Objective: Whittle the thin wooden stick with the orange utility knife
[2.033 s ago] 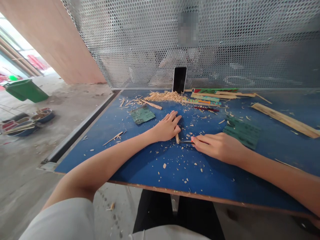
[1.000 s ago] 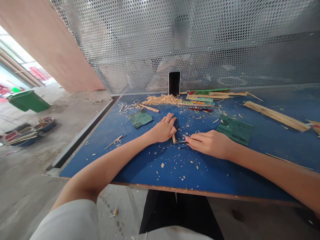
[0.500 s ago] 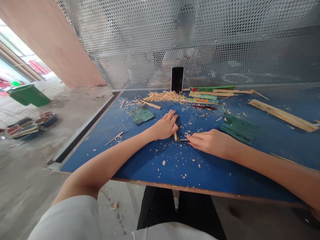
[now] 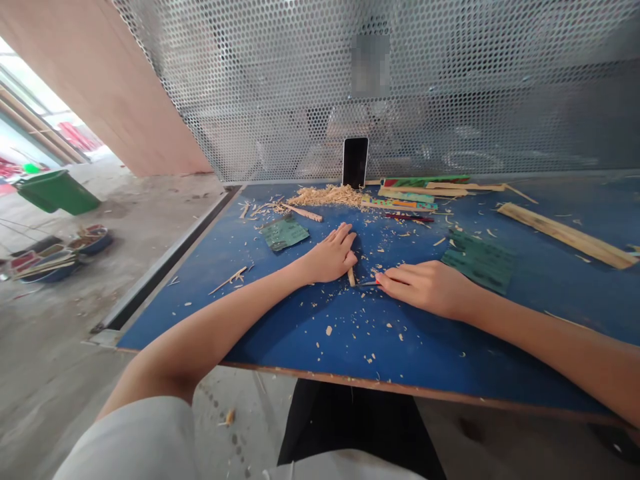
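Observation:
My left hand (image 4: 331, 257) lies over a short wooden stick (image 4: 351, 277), pressing it against the blue tabletop (image 4: 295, 327). Only the near end of the stick sticks out from under the fingers; the rest is hidden. My right hand (image 4: 427, 288) is closed around a small knife (image 4: 369, 284), its fingers hiding most of the handle, with a bit of red showing. The thin blade points left, its tip at or very close to the stick's bare end. Wood chips are scattered around both hands.
Green sandpaper sheets (image 4: 285, 232) (image 4: 480, 260) lie at either side. Behind are a shavings pile (image 4: 327, 195), a carved stick (image 4: 304, 213), a propped phone (image 4: 355, 163), coloured strips (image 4: 400, 202) and a perforated metal panel (image 4: 280, 87). A wooden slat (image 4: 565, 233) lies right.
The knife blade has shifted slightly at the stick's end, and its handle shows a little more red. My left hand keeps its hold; the view has tilted slightly.

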`<action>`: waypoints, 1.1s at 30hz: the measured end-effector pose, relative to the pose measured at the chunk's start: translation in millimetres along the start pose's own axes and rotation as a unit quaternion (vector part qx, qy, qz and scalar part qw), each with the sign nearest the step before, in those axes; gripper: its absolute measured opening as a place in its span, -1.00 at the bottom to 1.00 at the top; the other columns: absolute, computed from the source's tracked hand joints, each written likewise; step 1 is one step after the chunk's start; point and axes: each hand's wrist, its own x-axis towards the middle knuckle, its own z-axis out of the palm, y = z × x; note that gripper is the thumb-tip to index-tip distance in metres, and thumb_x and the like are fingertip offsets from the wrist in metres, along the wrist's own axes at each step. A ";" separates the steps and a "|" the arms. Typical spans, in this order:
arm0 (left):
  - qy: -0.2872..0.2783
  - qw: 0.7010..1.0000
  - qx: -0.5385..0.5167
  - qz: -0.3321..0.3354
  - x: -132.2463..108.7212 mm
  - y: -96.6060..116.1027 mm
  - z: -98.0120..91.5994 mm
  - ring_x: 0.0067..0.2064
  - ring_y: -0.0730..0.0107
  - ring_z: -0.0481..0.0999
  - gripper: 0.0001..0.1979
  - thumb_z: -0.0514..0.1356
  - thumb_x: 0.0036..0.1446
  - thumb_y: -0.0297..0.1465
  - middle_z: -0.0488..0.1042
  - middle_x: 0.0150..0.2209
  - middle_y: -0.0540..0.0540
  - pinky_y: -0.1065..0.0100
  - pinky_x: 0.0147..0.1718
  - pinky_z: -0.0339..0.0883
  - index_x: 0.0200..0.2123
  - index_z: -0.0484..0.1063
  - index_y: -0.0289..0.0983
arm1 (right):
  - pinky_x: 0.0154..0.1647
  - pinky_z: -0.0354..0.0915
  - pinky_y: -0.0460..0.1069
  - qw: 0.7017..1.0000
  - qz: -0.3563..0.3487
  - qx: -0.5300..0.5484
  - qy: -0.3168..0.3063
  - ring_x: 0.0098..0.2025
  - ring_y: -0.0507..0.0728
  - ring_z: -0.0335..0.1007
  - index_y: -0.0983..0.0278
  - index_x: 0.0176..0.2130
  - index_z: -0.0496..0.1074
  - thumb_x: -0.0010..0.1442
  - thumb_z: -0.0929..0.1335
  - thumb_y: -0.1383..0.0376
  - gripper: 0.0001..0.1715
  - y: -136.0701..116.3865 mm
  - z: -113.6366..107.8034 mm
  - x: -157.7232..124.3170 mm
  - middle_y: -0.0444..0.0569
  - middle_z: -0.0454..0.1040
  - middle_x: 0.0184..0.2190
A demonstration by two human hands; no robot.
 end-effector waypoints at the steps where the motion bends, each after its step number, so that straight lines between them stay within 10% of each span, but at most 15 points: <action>1: 0.001 1.000 -0.003 -0.005 0.0 -0.2 0.3 0.57 -0.15 -0.09 -0.43 -0.20 0.51 -0.36 0.10 0.47 -0.58 -0.05 0.46 0.03 0.39 0.12 -0.65 | -0.17 0.48 -0.01 1.000 -0.001 -0.001 0.002 -0.12 0.13 0.60 0.33 0.10 0.50 0.40 0.28 0.51 -0.65 -0.1 0.1 0.5 0.06 0.65 -0.04; 33: -0.002 0.999 -0.045 -0.019 1.1 -1.0 -0.5 0.57 -0.19 -0.10 -0.40 -0.21 0.50 -0.33 0.03 0.49 -0.56 -0.03 0.49 -0.01 0.41 0.08 -0.64 | -0.22 0.43 -0.03 1.000 0.015 -0.020 -0.010 -0.15 0.12 0.58 0.34 0.09 0.49 0.42 0.29 0.49 -0.68 0.8 7.0 -1.7 0.07 0.63 0.01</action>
